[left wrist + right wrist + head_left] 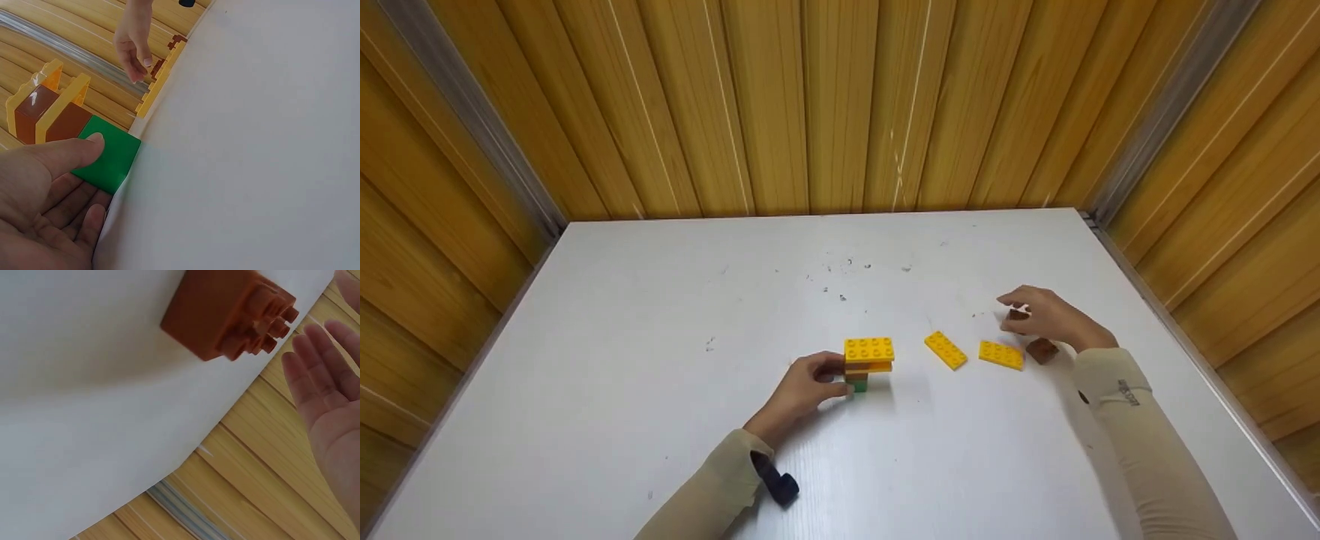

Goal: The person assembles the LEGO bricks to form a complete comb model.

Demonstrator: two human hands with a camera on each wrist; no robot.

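Note:
My left hand [804, 386] grips a stack of toy building bricks [870, 351] standing on the white table. In the left wrist view, its thumb presses the green brick [112, 154] at the bottom. Above the green are a brown brick [68, 122], a yellow plate, another brown brick and a yellow plate on top. Over on the right, my right hand [1054, 319] hovers with fingers and thumb apart around a brown brick [1018, 314], partly hidden by the hand. A second brown brick [1042, 350] lies just below that hand, its studs visible in the right wrist view.
Two yellow plates [945, 350] lie between the stack and the brown bricks, the right one [1001, 355] close to the nearer brown brick. Wood-patterned walls [840, 105] border the white table [660, 300] at the back and sides. Small dark marks dot its surface.

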